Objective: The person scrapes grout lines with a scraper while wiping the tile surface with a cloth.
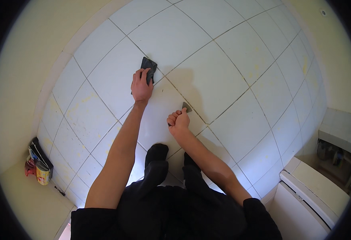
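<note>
On the pale tiled floor [187, 52], my left hand [142, 85] is closed over a dark grey folded cloth [149, 64], pressing it against a tile near a grout line. Closer to me and to the right, my right hand [178, 120] is wrapped round the handle of a small scraper [187, 107]. The scraper's flat, flared metal blade points forward, close to a grout line; whether its edge touches the floor I cannot tell. Most of the handle is hidden in my fist.
Yellowish smears mark tiles on both sides. At the left wall lies a black pouch [43, 154] with a yellow packet [43, 176] and a red item [30, 168]. A white cabinet [295, 212] and a ledge with an opening [335, 156] stand right. My dark-covered feet [156, 153] are close by.
</note>
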{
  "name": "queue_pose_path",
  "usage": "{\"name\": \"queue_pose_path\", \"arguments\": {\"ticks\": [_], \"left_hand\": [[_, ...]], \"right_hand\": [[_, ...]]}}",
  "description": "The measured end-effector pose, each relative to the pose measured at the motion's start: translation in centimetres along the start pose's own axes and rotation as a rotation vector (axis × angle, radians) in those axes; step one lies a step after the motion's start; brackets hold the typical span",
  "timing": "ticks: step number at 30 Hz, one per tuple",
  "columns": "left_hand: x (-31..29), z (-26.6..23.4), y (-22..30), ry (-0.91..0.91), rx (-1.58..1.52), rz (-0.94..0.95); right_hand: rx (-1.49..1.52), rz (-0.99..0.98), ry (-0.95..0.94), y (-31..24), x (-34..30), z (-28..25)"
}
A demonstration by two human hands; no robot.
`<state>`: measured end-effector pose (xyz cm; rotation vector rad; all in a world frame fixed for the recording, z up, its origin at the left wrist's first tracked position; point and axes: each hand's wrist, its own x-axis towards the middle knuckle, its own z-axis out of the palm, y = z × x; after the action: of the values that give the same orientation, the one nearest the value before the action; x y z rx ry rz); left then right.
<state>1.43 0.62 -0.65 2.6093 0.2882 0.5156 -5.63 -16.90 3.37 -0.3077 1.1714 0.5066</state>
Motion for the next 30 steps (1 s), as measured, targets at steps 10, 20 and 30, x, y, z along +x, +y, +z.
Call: {"name": "queue_pose_path", "arguments": {"ticks": [10, 20, 30], "left_hand": [[0.0, 0.1, 0.4, -0.022, -0.024, -0.025], [0.1, 0.2, 0.4, -0.051, -0.020, -0.048], [0.1, 0.0, 0.2, -0.007, -0.012, -0.026]], "right_hand": [[0.070, -0.065, -0.003, -1.2, -0.1, -0.7], [0.082, -0.012, 0.029, -2.1, -1.4, -1.4], [-0.098, -0.002, 0.045, -1.5, -1.9, -2.4]]}}
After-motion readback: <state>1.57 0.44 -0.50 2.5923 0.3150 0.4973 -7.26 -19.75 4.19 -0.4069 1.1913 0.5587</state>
